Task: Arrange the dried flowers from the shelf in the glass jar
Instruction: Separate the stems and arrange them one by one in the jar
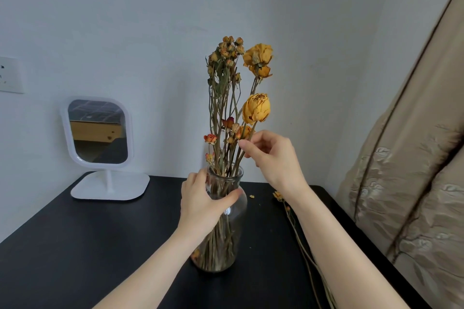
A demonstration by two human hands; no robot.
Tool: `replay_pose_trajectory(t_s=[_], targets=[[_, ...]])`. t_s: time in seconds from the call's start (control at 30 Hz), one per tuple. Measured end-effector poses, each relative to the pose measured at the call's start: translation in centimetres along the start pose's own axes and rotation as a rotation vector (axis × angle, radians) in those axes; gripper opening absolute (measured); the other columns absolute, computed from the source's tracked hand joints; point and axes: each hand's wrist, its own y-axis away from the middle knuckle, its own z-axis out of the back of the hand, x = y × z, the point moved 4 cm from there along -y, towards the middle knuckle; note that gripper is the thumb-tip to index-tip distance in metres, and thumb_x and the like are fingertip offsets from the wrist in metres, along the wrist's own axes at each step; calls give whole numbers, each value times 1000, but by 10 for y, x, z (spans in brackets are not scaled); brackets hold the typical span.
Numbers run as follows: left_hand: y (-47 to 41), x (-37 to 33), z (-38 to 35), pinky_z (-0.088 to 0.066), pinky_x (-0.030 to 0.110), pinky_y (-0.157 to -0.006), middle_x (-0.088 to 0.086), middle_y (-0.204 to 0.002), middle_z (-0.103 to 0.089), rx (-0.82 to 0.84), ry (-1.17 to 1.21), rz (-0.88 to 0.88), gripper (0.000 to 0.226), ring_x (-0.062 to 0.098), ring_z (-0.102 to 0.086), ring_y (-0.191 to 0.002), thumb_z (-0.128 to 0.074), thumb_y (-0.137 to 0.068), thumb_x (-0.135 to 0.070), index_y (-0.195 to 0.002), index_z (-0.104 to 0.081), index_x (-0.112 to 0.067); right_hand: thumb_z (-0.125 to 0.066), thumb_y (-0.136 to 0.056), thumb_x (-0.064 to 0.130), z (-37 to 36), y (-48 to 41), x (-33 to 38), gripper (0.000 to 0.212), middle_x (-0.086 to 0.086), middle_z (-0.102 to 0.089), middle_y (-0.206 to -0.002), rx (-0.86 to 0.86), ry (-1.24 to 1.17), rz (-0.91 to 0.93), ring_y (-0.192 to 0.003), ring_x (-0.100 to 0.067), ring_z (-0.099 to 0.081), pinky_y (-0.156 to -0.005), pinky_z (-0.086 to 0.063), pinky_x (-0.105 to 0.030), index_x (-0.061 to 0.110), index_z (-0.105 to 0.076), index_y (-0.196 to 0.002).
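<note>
A clear glass jar (234, 223) stands upright on the black table (88, 246), filled with several dried flower stems. My left hand (203, 204) grips the jar around its neck and shoulder. Tall stems of small brown buds (227, 54) and a yellow rose (258, 56) rise from it. My right hand (272, 158) pinches the stem of a lower yellow dried rose (256, 108) just above the jar's mouth; that stem runs down into the jar. Another dried flower stem (291, 218) lies flat on the table, partly hidden behind my right forearm.
A white standing mirror (99, 133) sits at the table's back left, against the wall. A beige patterned curtain (414, 170) hangs close along the table's right edge. A wall socket (10, 75) is at far left. Small petal crumbs (251, 196) lie beside the jar.
</note>
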Motion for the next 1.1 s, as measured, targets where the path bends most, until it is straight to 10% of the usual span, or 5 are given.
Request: replay_pose_trajectory(t_s=[0.47, 0.83, 1.1], targets=[[61, -7, 18, -37, 18, -77, -16, -92, -41, -240, -37, -199, 39, 1, -37, -91, -73, -71, -29, -101, -48, -31, -63, -87, 24, 32, 31, -37, 4, 4, -60, -61, -8, -97, -103, -44, 1, -48, -43, -37, -9, 22, -64, -89], [102, -5, -90, -50, 22, -66, -9, -49, -45, 424, -86, -58, 10, 3, -46, -50, -62, -85, -30, -80, -54, -35, -55, -92, 22, 98, 88, -164, 12, -1, -64, -73, -44, 213, -572, -56, -9, -51, -48, -36, -19, 15, -64, -96], [72, 1, -162, -49, 31, -71, -5, -81, -63, 560, -226, 213, 15, 14, -59, -80, -56, -89, -34, -85, -65, -23, -57, -91, 20, 101, 107, -202, 4, 2, -61, -73, 139, 368, -752, -56, -5, -50, -48, -34, -17, 17, -60, -92]])
